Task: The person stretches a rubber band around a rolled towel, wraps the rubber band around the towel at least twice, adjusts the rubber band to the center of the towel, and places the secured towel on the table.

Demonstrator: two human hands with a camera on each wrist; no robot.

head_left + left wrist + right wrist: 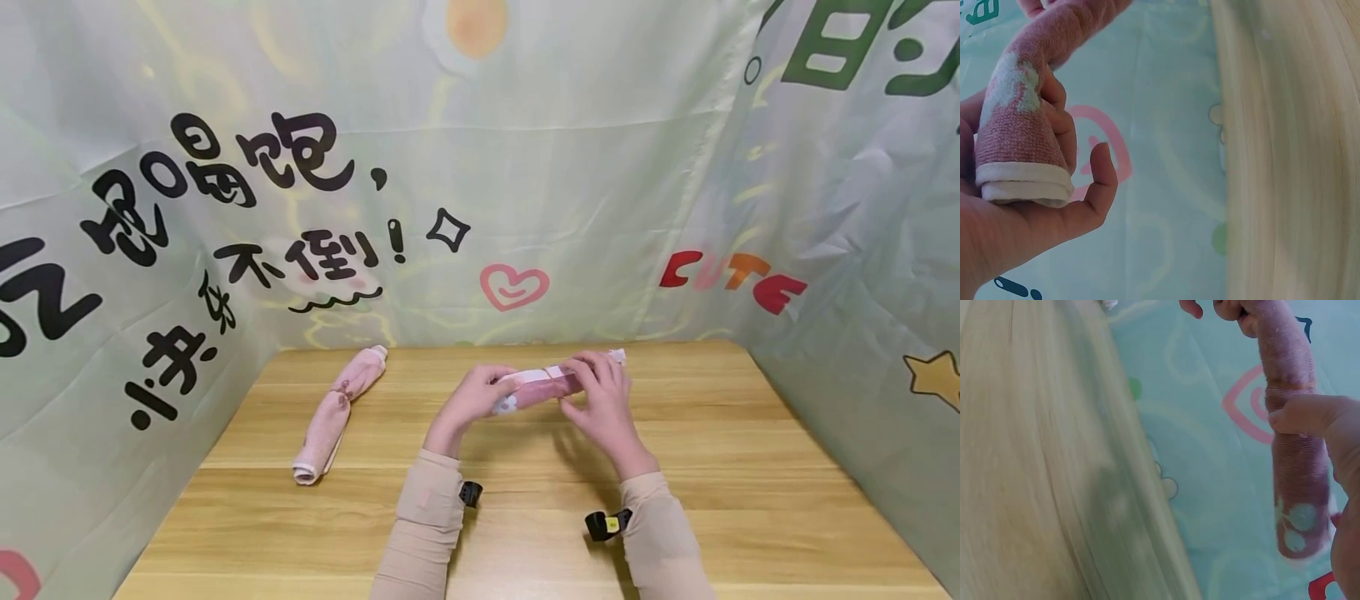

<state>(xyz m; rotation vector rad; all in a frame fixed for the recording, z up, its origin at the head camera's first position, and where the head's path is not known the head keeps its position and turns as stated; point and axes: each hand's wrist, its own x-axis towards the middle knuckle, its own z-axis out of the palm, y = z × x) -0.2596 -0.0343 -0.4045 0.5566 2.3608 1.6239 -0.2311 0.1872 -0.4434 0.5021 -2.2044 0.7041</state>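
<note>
Both hands hold a rolled pink towel (534,390) above the table, with its right end tilted up. My left hand (474,397) grips the left end, fingers curled round the roll; the left wrist view shows the folded white hem (1022,181) near the palm. With thumb and fingers my right hand (606,404) holds the towel right of its middle. A thin brownish band (1291,385) circles the roll just beside the right thumb (1310,415). Pale printed patches show near both ends. A second rolled pink towel (324,433), cinched at its middle, lies on the left of the table.
The wooden table (525,542) has printed fabric walls (600,183) along its back and both sides. Black wrist cameras are strapped to both forearms, the left camera (471,493) and the right camera (606,525).
</note>
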